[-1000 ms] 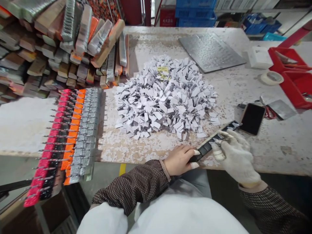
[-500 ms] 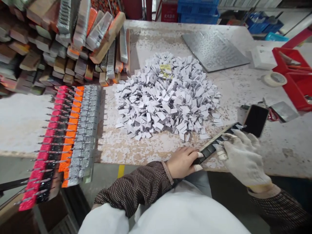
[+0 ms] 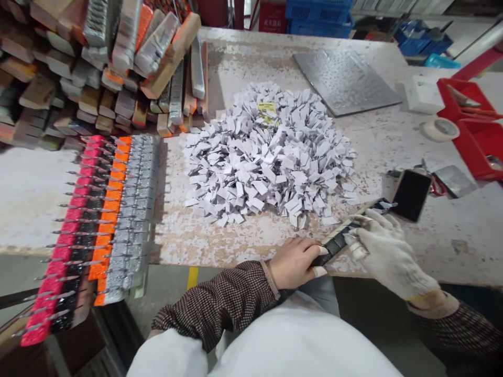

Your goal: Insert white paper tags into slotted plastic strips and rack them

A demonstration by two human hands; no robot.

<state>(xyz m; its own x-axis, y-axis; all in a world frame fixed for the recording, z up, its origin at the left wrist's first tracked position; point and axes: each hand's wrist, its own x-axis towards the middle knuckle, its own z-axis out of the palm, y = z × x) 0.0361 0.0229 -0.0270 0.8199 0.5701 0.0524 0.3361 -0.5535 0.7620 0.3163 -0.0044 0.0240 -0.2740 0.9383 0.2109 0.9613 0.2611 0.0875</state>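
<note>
My left hand (image 3: 295, 262), with white coverings on its thumb and a fingertip, is closed around the near end of a narrow bar (image 3: 334, 245) with a dark, segmented face and a pale side. The bar lies slantwise at the table's front edge. My right hand (image 3: 393, 256), in a white knitted glove, has its fingers bent together over the bar's far half. What they hold, if anything, is hidden. Small pointed grey pieces (image 3: 387, 205) stick out at the bar's far end. Behind it lies a heap of small white paper-like tags (image 3: 267, 157).
Racked bars in pink (image 3: 70, 235), black, orange (image 3: 106, 225) and silver (image 3: 131, 225), with spiky pieces, stand left. Stacked wooden bars (image 3: 94, 99) are behind them. A phone (image 3: 412, 195), tape roll (image 3: 440, 129), red bins (image 3: 477, 146) and metal plate (image 3: 346, 81) lie right and behind.
My right hand has shifted slightly along the bar, its fingers drawn more closely over it. My left hand keeps its hold on the near end. The view has moved a little.
</note>
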